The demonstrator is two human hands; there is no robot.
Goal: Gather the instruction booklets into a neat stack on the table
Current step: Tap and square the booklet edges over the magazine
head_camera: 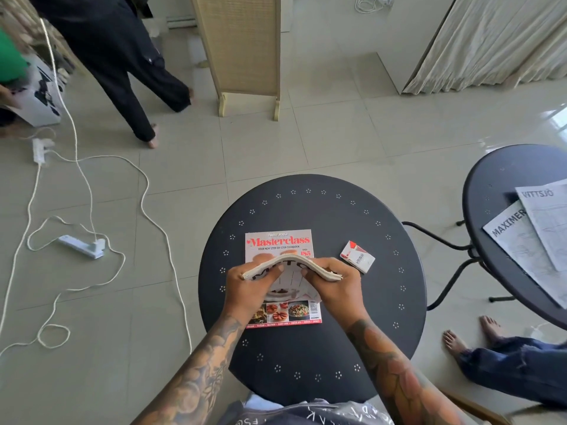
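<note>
A thin stack of white instruction booklets [291, 266] with black lettering is held bowed upward between my two hands, just above a Masterclass cookbook [277, 240] that lies flat on the round black table [306, 207]. My left hand [250, 285] grips the stack's left end and my right hand [333, 282] grips its right end. Two more booklets lie overlapping on a second black table at the right edge: MAXIMERA [518, 243] and VITTSJÖ [549, 219].
A small red and white box [357, 257] lies on the table right of the cookbook. White cables and power strips [82, 245] trail over the floor at left. A person in black [122, 62] stands far left; bare feet [469, 335] rest at right. A folding screen [242, 47] stands behind.
</note>
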